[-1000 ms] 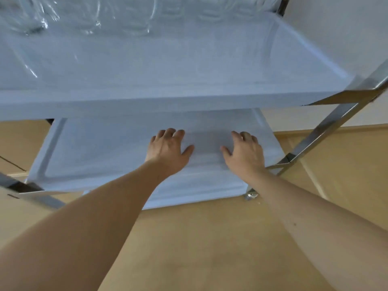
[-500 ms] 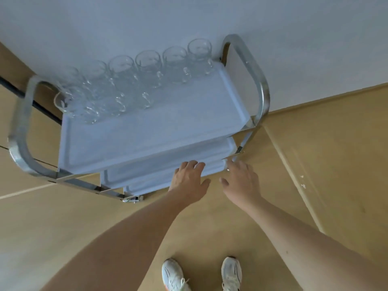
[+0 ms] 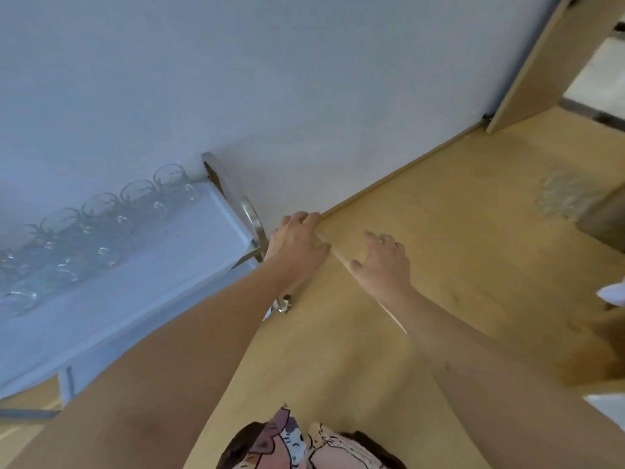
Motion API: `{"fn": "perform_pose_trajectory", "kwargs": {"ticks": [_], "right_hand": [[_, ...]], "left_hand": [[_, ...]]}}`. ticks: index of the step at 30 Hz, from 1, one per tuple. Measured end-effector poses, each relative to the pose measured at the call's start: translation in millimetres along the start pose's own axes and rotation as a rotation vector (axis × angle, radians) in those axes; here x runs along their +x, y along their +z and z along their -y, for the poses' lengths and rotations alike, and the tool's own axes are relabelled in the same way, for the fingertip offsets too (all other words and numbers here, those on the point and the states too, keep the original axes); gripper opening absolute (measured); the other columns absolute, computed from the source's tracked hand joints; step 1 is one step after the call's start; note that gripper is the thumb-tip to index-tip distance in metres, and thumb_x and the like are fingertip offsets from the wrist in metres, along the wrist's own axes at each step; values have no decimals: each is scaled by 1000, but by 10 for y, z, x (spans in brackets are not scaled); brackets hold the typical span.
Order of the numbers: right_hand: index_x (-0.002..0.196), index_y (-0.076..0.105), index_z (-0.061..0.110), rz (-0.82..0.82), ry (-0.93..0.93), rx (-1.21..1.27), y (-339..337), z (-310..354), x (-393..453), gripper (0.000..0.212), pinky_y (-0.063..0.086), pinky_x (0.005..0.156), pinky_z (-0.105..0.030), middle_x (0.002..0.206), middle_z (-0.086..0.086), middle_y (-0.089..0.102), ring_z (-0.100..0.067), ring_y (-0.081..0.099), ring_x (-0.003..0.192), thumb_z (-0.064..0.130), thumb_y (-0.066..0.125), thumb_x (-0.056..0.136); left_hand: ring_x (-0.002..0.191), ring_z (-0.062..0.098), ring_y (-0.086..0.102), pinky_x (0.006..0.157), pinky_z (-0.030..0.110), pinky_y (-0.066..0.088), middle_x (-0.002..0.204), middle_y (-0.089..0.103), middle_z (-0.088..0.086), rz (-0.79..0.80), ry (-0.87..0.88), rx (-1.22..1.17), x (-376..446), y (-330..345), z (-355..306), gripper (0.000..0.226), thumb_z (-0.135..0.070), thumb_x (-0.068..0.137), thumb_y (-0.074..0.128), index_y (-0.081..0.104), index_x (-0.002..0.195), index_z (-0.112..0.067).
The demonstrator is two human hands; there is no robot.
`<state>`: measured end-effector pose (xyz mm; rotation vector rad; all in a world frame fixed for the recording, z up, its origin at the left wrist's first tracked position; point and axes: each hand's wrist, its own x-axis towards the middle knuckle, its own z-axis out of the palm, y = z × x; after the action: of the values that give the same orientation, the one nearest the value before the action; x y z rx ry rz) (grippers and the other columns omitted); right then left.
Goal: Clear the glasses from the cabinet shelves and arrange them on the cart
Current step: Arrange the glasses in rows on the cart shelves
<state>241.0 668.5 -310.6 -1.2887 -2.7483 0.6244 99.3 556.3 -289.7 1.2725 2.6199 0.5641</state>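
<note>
**Clear glass mugs line the cart; both hands are empty**

Clear glass mugs (image 3: 101,228) with small handles stand in rows along the back and far-left part of the cart's top tray (image 3: 176,265), against the pale wall (image 3: 304,79). The near part of that white tray is bare, so there is room for more. The left hand (image 3: 295,243) hangs with relaxed fingers just beside the cart's chrome handle (image 3: 248,211), holding nothing; the right hand (image 3: 382,262) is spread and released over the wooden floor (image 3: 473,214), also empty. The cabinet shelves cannot be identified here, so how many glasses remain is impossible to say. By my reading, a good batch is already set down, and the person is between trips, free to fetch more.
</note>
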Motion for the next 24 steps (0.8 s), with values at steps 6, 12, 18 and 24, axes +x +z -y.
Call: {"fn": "perform_pose_trajectory", "kwargs": {"ticks": [6, 12, 18, 24], "right_hand": [[151, 37, 24, -118, 194, 31, -588, -824, 234, 65, 41, 99, -45, 149, -10, 43, -35, 40, 132, 42, 60, 93], [153, 35, 23, -221, 428, 99, -966, -1524, 607, 67, 40, 106, -47, 153, -10, 39, -35, 37, 137, 40, 61, 94], [154, 32, 23, -300, 632, 121, -1357, -2130, 1320, 66, 38, 111, -48, 154, -9, 37, -35, 35, 139, 38, 60, 96], [155, 31, 23, -398, 787, 78, -1805, -2526, 1929, 66, 39, 110, -44, 156, -8, 36, -32, 36, 139, 41, 58, 97]], "left_hand": [[139, 32, 36, 109, 48, 39, 150, 45, 8, 80, 211, -8, 696, 303, -1118, 67, -46, 91, 61, 40, 149, -21], [138, 31, 38, 106, 47, 41, 150, 44, 7, 139, 419, -35, 1563, 619, -1986, 66, -43, 91, 62, 40, 149, -21], [140, 31, 37, 110, 47, 40, 153, 41, 9, 201, 632, -2, 2706, 856, -2742, 65, -42, 94, 61, 38, 151, -20], [137, 32, 38, 109, 48, 41, 151, 44, 8, 267, 811, -10, 3681, 1033, -3529, 64, -40, 94, 62, 40, 150, -19]]}}
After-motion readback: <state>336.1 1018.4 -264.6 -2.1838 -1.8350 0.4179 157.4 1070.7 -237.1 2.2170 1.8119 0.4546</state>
